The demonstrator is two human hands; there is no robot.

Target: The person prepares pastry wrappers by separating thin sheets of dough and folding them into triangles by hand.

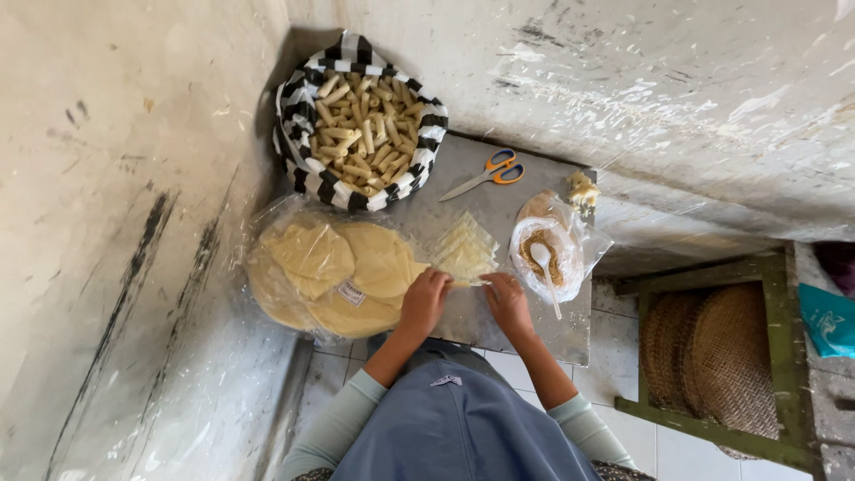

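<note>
Both hands work close together at the near edge of the small grey counter (525, 334). The left hand (424, 301) has its fingers curled down over one end of a thin, pale roll of wrapper (469, 282), and the right hand (508, 303) is curled the same way over the other end; the short stretch of roll shows between them, lying flat on the counter. Both hands are mostly closed around it, fingertips pressing down.

Just beyond the roll lies a fanned stack of cut wrapper pieces (465, 249), pale yellow and partly see-through. To the left of the roll, a bag of clear plastic holds big round yellow sheets (334, 267), overlapping each other and hanging past the counter's left edge. To the right of the roll sits a clear plastic bag of brown filling (545, 254) with a white spoon (545, 267) resting in it, its handle pointing toward the person.

Farther from the roll, orange-handled scissors (488, 173) lie on the counter near the wall. In the corner beyond the sheets stands a black-and-white striped basket (307, 160), heaped with finished rolls (365, 129).
</note>
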